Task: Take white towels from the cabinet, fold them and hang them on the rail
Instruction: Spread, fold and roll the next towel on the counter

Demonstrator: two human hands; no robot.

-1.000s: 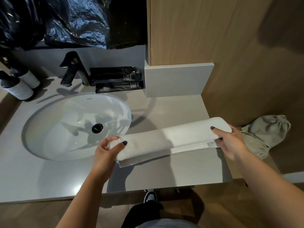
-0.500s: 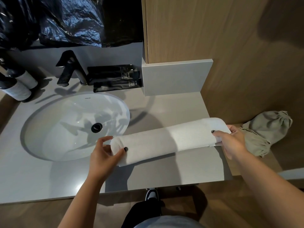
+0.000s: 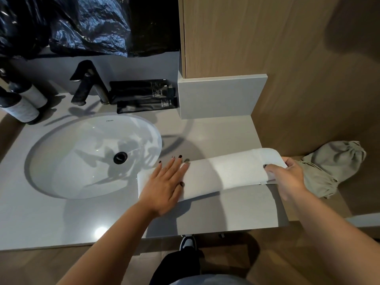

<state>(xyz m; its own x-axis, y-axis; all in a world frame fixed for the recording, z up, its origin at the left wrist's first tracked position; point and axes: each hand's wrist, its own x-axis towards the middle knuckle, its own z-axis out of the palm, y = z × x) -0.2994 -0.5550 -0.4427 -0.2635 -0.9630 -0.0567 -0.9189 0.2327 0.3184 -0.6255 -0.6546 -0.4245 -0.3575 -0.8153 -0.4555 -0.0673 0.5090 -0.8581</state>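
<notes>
Head view looks down on a grey vanity counter [image 3: 51,219] where a white towel [image 3: 222,171] lies folded into a long strip, running from beside the basin out to the counter's right end. Its left end lies flat under the left hand [image 3: 164,188], which presses down with straight, spread fingers, the palm on the cloth and the fingertips reaching past its far edge. At the other end the right hand [image 3: 287,177] pinches the towel's fold, thumb on top and fingers curled underneath; a small tag shows at the lower edge there, too small to read.

Writing is scarce: the white oval sink [image 3: 61,171] carries a small maker's mark near its back rim, and the black toiletry tubes [image 3: 141,95] stacked behind it bear white print, but neither can be read at this size. Left of the tubes stands a black tap [image 3: 86,85], and at the far left two dark bottles [image 3: 18,103] with pale grey labels, no text legible.

Crumpled black plastic [image 3: 86,23] hangs over the wall behind the counter. A beige drawstring bag [image 3: 329,167] lies just beyond the right hand, close against the wooden panel [image 3: 267,38]. Below the counter edge a shoe [image 3: 188,242] shows on the floor
</notes>
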